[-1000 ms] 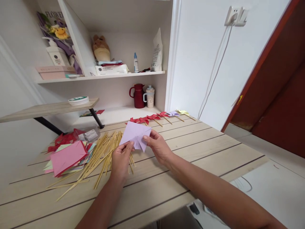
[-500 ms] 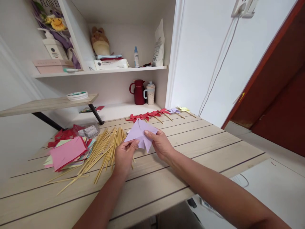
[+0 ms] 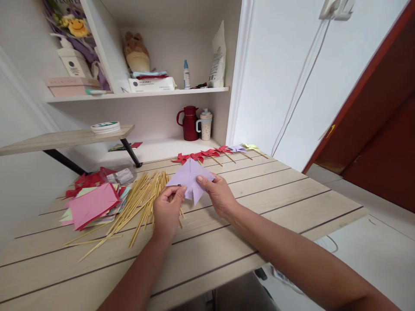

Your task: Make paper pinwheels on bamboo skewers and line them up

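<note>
I see a left hand [image 3: 168,211] and a right hand [image 3: 222,196], both bare and slim-fingered, with uncovered forearms [image 3: 292,255] that taper smoothly toward the wrists [image 3: 234,212].

The purple paper [image 3: 188,173] has been turned over the past second, so one corner now points almost straight away from the person, toward the red pinwheels [image 3: 210,153]. The right hand [image 3: 221,195] has shifted slightly outward. At the fingertips of the left hand [image 3: 167,211] a small dark spot has appeared, and the wall socket [image 3: 325,10] sits higher in view.
</note>
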The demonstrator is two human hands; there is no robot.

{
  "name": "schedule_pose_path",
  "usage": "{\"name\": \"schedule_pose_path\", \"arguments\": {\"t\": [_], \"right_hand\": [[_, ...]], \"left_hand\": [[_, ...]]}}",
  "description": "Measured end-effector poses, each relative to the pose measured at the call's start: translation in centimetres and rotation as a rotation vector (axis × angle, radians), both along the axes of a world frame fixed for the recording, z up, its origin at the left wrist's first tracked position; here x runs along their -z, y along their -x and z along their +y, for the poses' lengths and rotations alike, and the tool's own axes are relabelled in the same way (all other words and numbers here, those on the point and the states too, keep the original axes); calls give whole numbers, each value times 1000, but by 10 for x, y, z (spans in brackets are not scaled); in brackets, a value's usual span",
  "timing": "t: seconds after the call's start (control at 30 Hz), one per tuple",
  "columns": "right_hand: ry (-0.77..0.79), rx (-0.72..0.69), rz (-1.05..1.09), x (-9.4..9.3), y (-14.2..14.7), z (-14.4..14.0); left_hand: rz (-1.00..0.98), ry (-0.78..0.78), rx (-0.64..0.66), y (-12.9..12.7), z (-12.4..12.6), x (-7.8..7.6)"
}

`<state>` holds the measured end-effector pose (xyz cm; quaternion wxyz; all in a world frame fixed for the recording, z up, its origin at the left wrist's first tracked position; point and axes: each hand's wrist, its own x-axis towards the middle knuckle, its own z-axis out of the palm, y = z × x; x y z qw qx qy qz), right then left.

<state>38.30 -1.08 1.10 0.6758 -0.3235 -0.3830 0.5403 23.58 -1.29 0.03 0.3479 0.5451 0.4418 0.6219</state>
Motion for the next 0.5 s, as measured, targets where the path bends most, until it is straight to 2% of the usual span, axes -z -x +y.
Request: {"name": "schedule_pose_path", "arguments": {"t": [0.23, 0.5], "right_hand": [[-14, 51, -57, -1, 0, -2], [3, 47, -50, -2, 1, -2]], "left_hand": [[51, -38, -13, 1, -1, -2], [118, -114, -39, 2, -1, 0]]}}
